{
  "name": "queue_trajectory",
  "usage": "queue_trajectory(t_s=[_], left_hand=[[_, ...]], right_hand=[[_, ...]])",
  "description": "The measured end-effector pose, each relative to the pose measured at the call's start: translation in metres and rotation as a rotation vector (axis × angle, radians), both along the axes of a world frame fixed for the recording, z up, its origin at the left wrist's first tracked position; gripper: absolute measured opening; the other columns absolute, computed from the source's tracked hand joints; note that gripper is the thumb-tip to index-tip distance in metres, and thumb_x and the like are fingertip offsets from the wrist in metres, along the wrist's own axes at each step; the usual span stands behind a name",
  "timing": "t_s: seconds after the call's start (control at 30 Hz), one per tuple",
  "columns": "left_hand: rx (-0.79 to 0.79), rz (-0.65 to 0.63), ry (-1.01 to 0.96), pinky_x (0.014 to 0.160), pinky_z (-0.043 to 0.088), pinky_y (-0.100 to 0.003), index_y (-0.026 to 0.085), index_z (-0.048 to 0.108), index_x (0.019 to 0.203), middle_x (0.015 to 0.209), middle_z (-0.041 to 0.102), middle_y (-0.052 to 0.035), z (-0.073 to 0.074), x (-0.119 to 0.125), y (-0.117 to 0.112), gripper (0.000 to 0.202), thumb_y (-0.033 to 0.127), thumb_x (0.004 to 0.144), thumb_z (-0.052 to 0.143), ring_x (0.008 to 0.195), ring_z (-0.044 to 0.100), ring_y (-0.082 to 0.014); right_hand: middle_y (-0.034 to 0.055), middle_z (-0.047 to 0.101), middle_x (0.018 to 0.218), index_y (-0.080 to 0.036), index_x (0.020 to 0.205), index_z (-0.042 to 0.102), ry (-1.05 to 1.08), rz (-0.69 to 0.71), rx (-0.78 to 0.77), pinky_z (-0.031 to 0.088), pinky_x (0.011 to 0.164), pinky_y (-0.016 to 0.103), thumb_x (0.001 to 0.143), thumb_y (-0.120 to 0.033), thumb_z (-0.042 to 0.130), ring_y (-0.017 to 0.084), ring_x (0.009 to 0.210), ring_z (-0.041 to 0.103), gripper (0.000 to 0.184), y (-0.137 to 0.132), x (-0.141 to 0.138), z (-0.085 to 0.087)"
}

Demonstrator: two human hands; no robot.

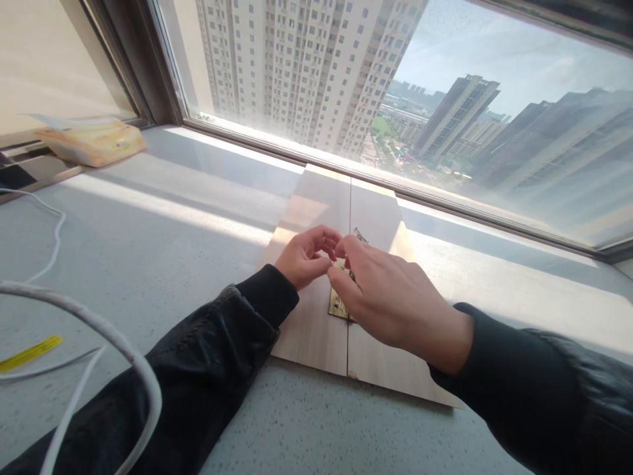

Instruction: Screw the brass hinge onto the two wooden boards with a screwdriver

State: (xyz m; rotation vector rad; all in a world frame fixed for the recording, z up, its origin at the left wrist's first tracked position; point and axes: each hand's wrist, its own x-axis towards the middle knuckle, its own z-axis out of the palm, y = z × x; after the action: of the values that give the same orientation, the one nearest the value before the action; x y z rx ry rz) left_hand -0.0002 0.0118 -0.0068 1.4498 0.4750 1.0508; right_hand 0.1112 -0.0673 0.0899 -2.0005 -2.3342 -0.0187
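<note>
Two pale wooden boards [309,336] lie side by side with a narrow seam between them. A brass hinge plate [339,303] sits across that seam, partly covered by my hands. Just above the hinge, my left hand [309,256] curls its fingers and thumb toward the fingertips of the other hand. My right hand [390,293] bends over the hinge, thumb and fingers drawn together in a pinch. What lies between the fingertips of either hand is too small and hidden to name. Beyond the right knuckles, a few small screws [360,234] rest on the right board.
The boards lie on a speckled stone sill [208,224] below a large window [306,72]. A tissue packet [99,140] stands at the far left. A thick white cable [143,369] loops over my left sleeve, near a yellow label [32,351].
</note>
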Motion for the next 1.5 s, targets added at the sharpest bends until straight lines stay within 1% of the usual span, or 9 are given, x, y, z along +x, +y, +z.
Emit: queue_trajectory(t_s=[0.1, 0.23, 0.43, 0.53, 0.7, 0.9, 1.07, 1.3, 1.5], left_hand=[[0.053, -0.097, 0.01, 0.069, 0.045, -0.026, 0.017, 0.055, 0.094, 0.083, 0.06, -0.0015, 0.005, 0.0, -0.005, 0.033, 0.01, 0.062, 0.055, 0.078, 0.057, -0.0135], [0.225, -0.143, 0.101, 0.076, 0.047, -0.031, 0.016, 0.056, 0.096, 0.088, 0.061, -0.0032, 0.012, 0.004, -0.019, 0.034, 0.013, 0.063, 0.063, 0.082, 0.058, -0.0168], [0.453, 0.208, 0.146, 0.071, 0.049, -0.029, 0.018, 0.064, 0.096, 0.084, 0.068, -0.004, 0.015, 0.01, -0.038, 0.026, 0.027, 0.073, 0.069, 0.073, 0.06, -0.0143], [0.632, 0.274, 0.223, 0.072, 0.049, -0.03, 0.018, 0.066, 0.1, 0.082, 0.069, -0.005, 0.018, 0.008, -0.044, 0.025, 0.027, 0.077, 0.066, 0.072, 0.06, -0.0146], [0.345, 0.269, 0.192, 0.08, 0.049, -0.029, 0.017, 0.061, 0.096, 0.088, 0.067, -0.0057, 0.021, 0.019, -0.062, 0.015, 0.022, 0.084, 0.054, 0.083, 0.062, -0.0145], [0.118, 0.23, 0.063, 0.061, 0.043, -0.024, 0.02, 0.05, 0.084, 0.066, 0.047, 0.0026, 0.013, 0.041, -0.072, 0.01, 0.03, 0.084, 0.05, 0.062, 0.048, -0.0104], [0.007, 0.206, -0.166, 0.05, 0.034, -0.022, 0.019, 0.04, 0.068, 0.056, 0.035, 0.0059, 0.013, 0.045, -0.057, 0.036, 0.049, 0.08, 0.055, 0.051, 0.035, -0.0075], [0.01, 0.23, -0.119, 0.044, 0.028, -0.025, 0.019, 0.02, 0.05, 0.041, 0.02, 0.0075, 0.01, 0.039, -0.05, 0.049, 0.042, 0.089, 0.04, 0.036, 0.024, -0.006], [0.186, 0.285, 0.206, 0.055, 0.031, -0.027, 0.017, 0.055, 0.063, 0.058, 0.052, -0.0011, 0.028, 0.011, -0.05, 0.02, 0.028, 0.08, 0.052, 0.057, 0.047, -0.0135]], right_hand=[[0.0091, 0.056, 0.099, -0.018, 0.098, 0.046, 0.301, -0.062, 0.169, 0.042, 0.069, 0.034, 0.088, -0.038, 0.036, 0.021, 0.085, 0.053, 0.025, -0.005, 0.007, -0.015], [0.013, 0.043, 0.123, -0.017, 0.116, 0.039, 0.493, -0.068, 0.311, 0.036, 0.094, 0.041, 0.089, -0.045, 0.035, 0.024, 0.114, 0.04, 0.039, -0.009, 0.01, -0.032], [0.0124, 0.041, 0.134, -0.02, 0.129, 0.035, 0.876, -0.02, 0.209, 0.038, 0.096, 0.042, 0.089, -0.054, 0.034, 0.022, 0.123, 0.04, 0.052, -0.012, 0.02, -0.039], [0.0111, 0.05, 0.126, -0.02, 0.122, 0.043, 0.979, -0.105, 0.299, 0.043, 0.091, 0.04, 0.091, -0.053, 0.029, 0.02, 0.115, 0.048, 0.048, -0.011, 0.049, -0.056], [0.0078, 0.059, 0.104, -0.015, 0.105, 0.053, 1.092, -0.416, 0.568, 0.05, 0.074, 0.036, 0.089, -0.047, 0.044, 0.018, 0.091, 0.058, 0.037, -0.002, 0.134, -0.099], [0.0046, 0.061, 0.096, -0.014, 0.104, 0.057, 1.127, -0.664, 0.711, 0.051, 0.069, 0.033, 0.088, -0.038, 0.051, 0.014, 0.079, 0.059, 0.029, 0.011, 0.205, -0.132], [0.004, 0.061, 0.093, -0.013, 0.101, 0.058, 1.115, -0.649, 0.686, 0.051, 0.068, 0.032, 0.088, -0.038, 0.051, 0.013, 0.078, 0.06, 0.029, 0.014, 0.202, -0.143], [0.0042, 0.061, 0.094, -0.013, 0.103, 0.057, 1.066, -0.624, 0.639, 0.052, 0.068, 0.032, 0.089, -0.038, 0.05, 0.013, 0.077, 0.06, 0.029, 0.016, 0.198, -0.147], [0.0058, 0.06, 0.102, -0.014, 0.107, 0.056, 0.927, -0.617, 0.545, 0.051, 0.074, 0.036, 0.087, -0.036, 0.053, 0.016, 0.086, 0.06, 0.029, 0.016, 0.197, -0.146]])
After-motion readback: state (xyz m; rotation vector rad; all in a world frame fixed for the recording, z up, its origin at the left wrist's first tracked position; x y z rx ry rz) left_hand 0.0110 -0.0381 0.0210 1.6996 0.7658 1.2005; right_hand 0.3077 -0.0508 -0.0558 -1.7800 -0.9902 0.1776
